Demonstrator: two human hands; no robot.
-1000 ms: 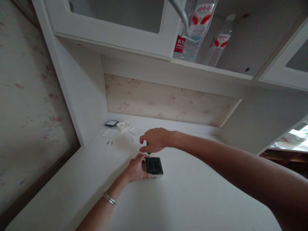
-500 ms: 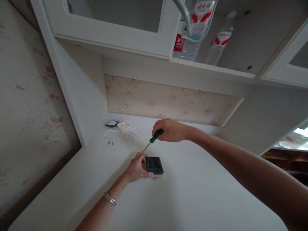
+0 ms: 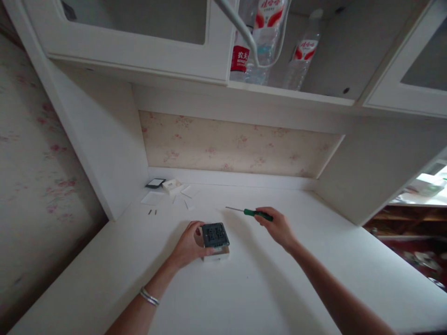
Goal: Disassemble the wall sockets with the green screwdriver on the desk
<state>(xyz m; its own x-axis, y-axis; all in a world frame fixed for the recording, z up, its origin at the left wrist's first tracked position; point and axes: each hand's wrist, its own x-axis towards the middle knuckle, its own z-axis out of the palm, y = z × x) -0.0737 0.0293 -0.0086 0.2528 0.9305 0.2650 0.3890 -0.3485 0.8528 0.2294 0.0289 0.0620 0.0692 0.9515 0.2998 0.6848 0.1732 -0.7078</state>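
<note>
My left hand [image 3: 190, 244] is closed at the left side of a black square plate [image 3: 214, 235], which looks like the frame of a wall switch or socket. Beneath it is a shallow white box [image 3: 221, 254]; a gap shows between plate and box at the front, the plate being slightly tilted. My right hand [image 3: 275, 225] grips the green handle of a screwdriver [image 3: 249, 212]. The thin shaft points left, apart from the plate, with its tip over the white table behind it.
At the back left lie a dark square frame [image 3: 155, 183], a white box [image 3: 172, 186], thin clear pieces [image 3: 152, 198] and two small screws [image 3: 152, 212]. Plastic bottles [image 3: 302, 56] stand on the shelf above, with a pale curved tube [image 3: 240, 28] hanging in front.
My right hand has drawn the screwdriver away from the plate, to the right, and turned it nearly level. The plate now sits more raised off the white box. The view has shifted slightly.
</note>
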